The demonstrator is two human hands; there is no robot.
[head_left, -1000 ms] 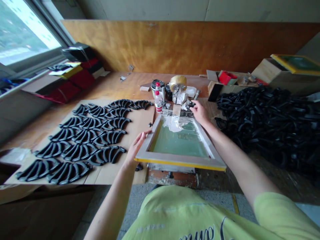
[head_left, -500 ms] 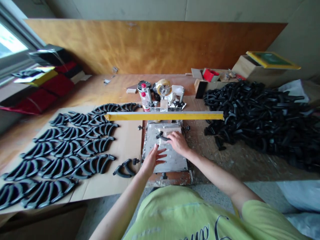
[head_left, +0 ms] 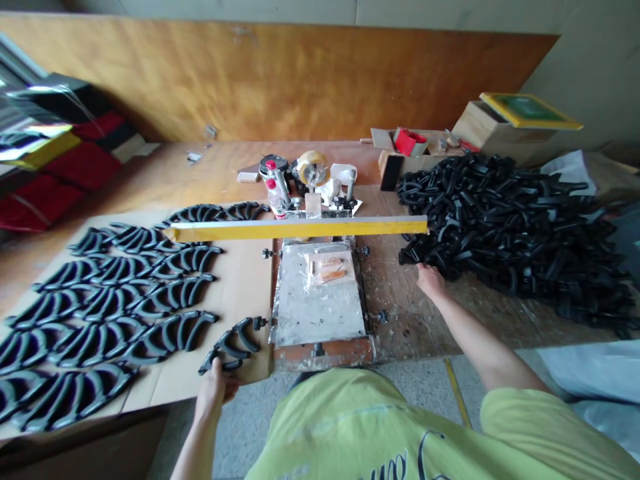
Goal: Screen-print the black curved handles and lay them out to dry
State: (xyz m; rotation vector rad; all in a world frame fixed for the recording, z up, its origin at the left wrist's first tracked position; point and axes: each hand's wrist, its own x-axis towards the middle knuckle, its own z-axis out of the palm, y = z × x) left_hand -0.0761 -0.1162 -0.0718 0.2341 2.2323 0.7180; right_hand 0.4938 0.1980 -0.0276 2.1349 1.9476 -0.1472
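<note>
At the front of the cardboard, my left hand has its thumb and fingers closed on a black curved plastic handle, which lies against a small group of similar handles. My right hand reaches to the near left edge of a heap of black handles. Its fingers are closed at a black handle there, partly hidden by the heap. Between the hands sits a flat grey plate with a small clear-taped holder on it, no handle in the holder.
A yellow-edged screen frame spans above the plate's far end. Rows of handles cover the cardboard at left. Behind stand a red-capped bottle and a tape roll. Clamp knobs stick out beside the plate.
The handle over the plate has left it and is now on the cardboard in my left hand. My right hand has let go of it and moved right to the heap. The view has shifted slightly.
</note>
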